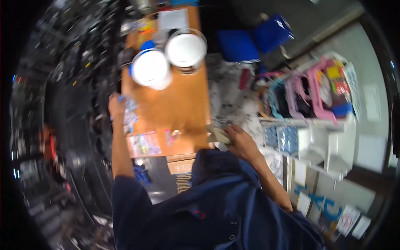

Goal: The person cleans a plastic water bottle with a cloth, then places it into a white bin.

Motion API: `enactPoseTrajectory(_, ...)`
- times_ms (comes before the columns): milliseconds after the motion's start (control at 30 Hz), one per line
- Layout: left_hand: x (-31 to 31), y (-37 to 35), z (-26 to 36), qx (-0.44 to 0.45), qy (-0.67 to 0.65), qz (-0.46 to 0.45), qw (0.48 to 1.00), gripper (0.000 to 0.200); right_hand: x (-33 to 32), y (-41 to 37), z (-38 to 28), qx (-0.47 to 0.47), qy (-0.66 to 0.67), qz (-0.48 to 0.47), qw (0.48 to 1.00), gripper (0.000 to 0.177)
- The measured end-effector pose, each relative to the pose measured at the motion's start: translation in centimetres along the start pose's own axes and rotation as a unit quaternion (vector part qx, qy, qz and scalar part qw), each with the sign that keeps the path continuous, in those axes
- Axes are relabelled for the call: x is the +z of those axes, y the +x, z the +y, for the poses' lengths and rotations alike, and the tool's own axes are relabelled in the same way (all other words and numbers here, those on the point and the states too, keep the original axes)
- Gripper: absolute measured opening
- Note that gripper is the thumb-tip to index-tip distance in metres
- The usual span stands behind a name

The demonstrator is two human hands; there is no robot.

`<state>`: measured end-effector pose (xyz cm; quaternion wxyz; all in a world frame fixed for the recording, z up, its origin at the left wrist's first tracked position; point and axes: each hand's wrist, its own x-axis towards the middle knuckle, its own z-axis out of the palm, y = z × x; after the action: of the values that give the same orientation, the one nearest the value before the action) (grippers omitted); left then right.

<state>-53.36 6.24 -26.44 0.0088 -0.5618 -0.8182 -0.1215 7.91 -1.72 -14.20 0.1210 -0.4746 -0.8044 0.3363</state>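
At the left edge of the wooden table, my left hand is closed on a blue patterned cloth, part of which lies on the tabletop. Off the table's right edge, my right hand grips a beige piece of cloth or paper; blur hides its exact kind. Between my hands, near the front edge, lie a colourful printed packet and a small pink item. Two white-lidded buckets stand side by side farther back.
A blue chair stands beyond the table on the right. Nearer, a white shelf holds pink and teal baskets. A cardboard box sits below the front edge. Dark, blurred racks run along the left.
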Motion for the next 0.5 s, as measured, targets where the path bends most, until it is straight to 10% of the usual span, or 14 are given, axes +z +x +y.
enactPoseTrajectory(333,-12.4,-7.0,22.1,0.22,-0.207,-0.126,0.945,0.027,-2.6,-4.5,2.0,0.079,0.167,0.142,0.972,0.038)
enactPoseTrajectory(500,-20.9,-11.8,33.5,0.369,-0.27,-0.229,0.859,0.03,-3.1,-7.1,2.8,0.099,0.461,0.201,0.859,0.044)
